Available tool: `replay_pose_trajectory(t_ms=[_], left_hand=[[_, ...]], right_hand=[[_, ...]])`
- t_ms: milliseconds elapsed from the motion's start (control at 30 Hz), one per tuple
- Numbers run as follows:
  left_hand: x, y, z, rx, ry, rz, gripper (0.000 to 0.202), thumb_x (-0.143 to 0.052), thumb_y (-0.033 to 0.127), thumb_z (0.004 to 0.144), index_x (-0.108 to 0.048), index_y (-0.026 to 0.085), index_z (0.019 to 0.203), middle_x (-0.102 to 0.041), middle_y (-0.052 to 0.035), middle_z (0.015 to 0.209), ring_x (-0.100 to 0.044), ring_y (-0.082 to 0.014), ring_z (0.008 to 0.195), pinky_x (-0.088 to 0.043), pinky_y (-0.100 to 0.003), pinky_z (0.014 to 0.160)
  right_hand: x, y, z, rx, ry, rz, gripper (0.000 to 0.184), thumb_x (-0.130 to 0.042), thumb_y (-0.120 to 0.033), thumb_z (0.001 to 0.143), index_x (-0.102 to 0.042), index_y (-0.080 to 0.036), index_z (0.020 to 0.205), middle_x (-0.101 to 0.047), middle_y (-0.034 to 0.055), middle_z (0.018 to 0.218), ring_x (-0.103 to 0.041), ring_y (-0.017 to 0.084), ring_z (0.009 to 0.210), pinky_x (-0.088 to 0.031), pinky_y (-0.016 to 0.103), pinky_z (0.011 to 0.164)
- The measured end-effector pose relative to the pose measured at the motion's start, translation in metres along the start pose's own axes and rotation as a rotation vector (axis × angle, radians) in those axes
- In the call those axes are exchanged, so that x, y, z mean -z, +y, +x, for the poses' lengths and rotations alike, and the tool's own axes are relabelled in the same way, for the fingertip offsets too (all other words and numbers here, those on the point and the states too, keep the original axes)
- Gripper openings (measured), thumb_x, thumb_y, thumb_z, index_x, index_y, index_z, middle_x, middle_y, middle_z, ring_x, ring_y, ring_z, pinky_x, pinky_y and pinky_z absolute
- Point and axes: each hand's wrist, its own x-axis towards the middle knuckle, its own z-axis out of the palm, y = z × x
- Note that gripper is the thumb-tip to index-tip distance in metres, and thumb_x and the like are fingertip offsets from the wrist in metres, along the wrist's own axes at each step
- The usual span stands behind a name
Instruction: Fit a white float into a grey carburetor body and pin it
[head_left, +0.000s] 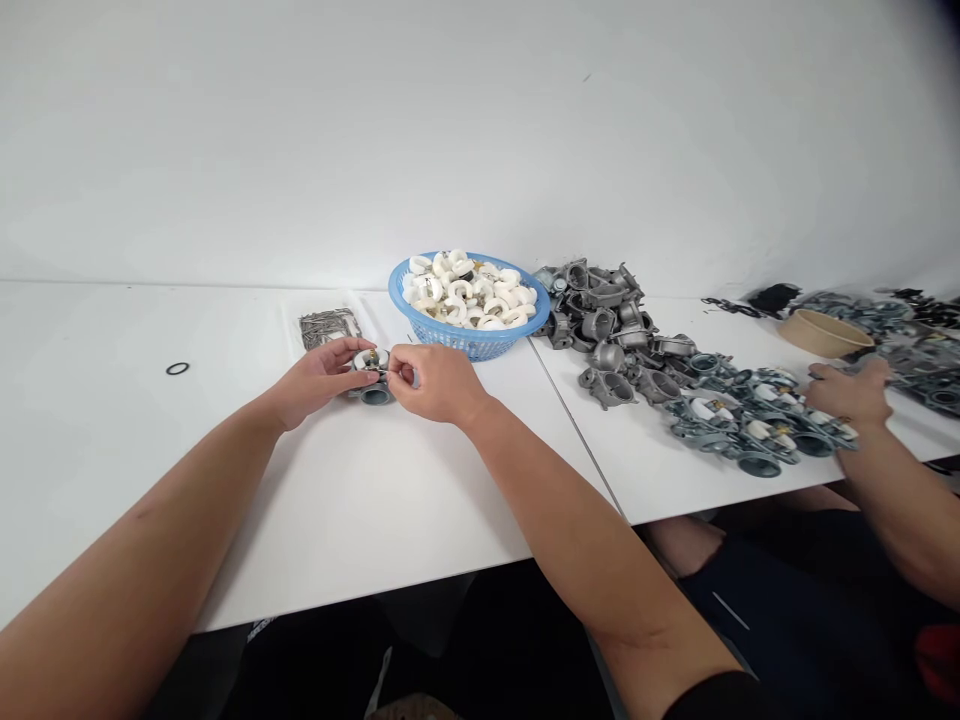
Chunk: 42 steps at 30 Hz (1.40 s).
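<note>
My left hand grips a die-cast grey carburetor body on the white table, its fingers over a white float fitted on top. My right hand pinches something thin against the carburetor's side, apparently a slim metal pin. Fingers hide most of that small part. A blue plastic basket heaped with white floats stands just beyond my hands. A flat plastic bag of thin metal pins lies behind my left hand.
A black O-ring lies at the left. To the right, past a table seam, sit a heap of bare carburetor bodies and assembled carburetors. A co-worker's hand reaches among them near a kraft paper bowl.
</note>
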Motion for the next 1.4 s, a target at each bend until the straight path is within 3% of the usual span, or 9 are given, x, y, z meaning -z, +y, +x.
replay_pose_trajectory(t_ms=[267,667,933,1200,1400], left_hand=[[0.0001,-0.0041,0.0026,-0.001,0.019,0.023,0.059,-0.082,0.057,0.071,-0.062,0.031,0.119,-0.069,-0.0019,0.103,-0.065,-0.0222,0.097,-0.054,-0.031,0.074],[0.0054,-0.0049,0.0026,-0.005,-0.044,-0.005,0.062,-0.083,0.053,0.072,-0.064,0.033,0.127,-0.070,-0.0037,0.108,-0.065,-0.0246,0.104,-0.055,-0.037,0.084],[0.0059,-0.0038,0.0016,-0.006,-0.059,-0.024,0.060,-0.083,0.053,0.072,-0.064,0.033,0.125,-0.070,-0.0048,0.118,-0.064,-0.0264,0.111,-0.055,-0.038,0.087],[0.0007,-0.0002,0.0002,0.001,0.040,0.048,0.057,-0.084,0.056,0.069,-0.063,0.031,0.116,-0.071,-0.0029,0.114,-0.066,-0.0267,0.109,-0.054,-0.040,0.088],[-0.0005,0.0032,-0.0020,-0.001,0.066,0.106,0.059,-0.083,0.059,0.068,-0.061,0.030,0.114,-0.066,-0.0042,0.119,-0.063,-0.0277,0.111,-0.053,-0.042,0.090]], right_hand=[[-0.0003,0.0006,0.0007,-0.005,-0.014,-0.002,0.008,-0.055,-0.025,0.084,-0.058,-0.021,0.078,-0.061,-0.0042,0.069,-0.051,0.011,0.062,-0.027,0.026,0.059],[-0.0014,-0.0008,0.0005,0.022,-0.039,-0.131,0.008,-0.054,-0.023,0.088,-0.060,-0.021,0.084,-0.060,-0.0022,0.068,-0.044,0.012,0.057,-0.023,0.028,0.059],[0.0003,0.0001,0.0028,-0.006,-0.050,-0.143,0.015,-0.052,-0.029,0.095,-0.066,-0.022,0.094,-0.065,0.0000,0.074,-0.050,0.014,0.063,-0.024,0.029,0.060],[0.0004,0.0005,0.0030,-0.044,-0.033,-0.097,0.015,-0.055,-0.029,0.094,-0.069,-0.023,0.095,-0.061,-0.0020,0.068,-0.049,0.013,0.063,-0.024,0.028,0.060],[-0.0018,0.0042,0.0038,-0.085,-0.027,0.074,0.012,-0.060,-0.030,0.090,-0.070,-0.023,0.088,-0.052,-0.0045,0.061,-0.045,0.011,0.059,-0.025,0.026,0.059]])
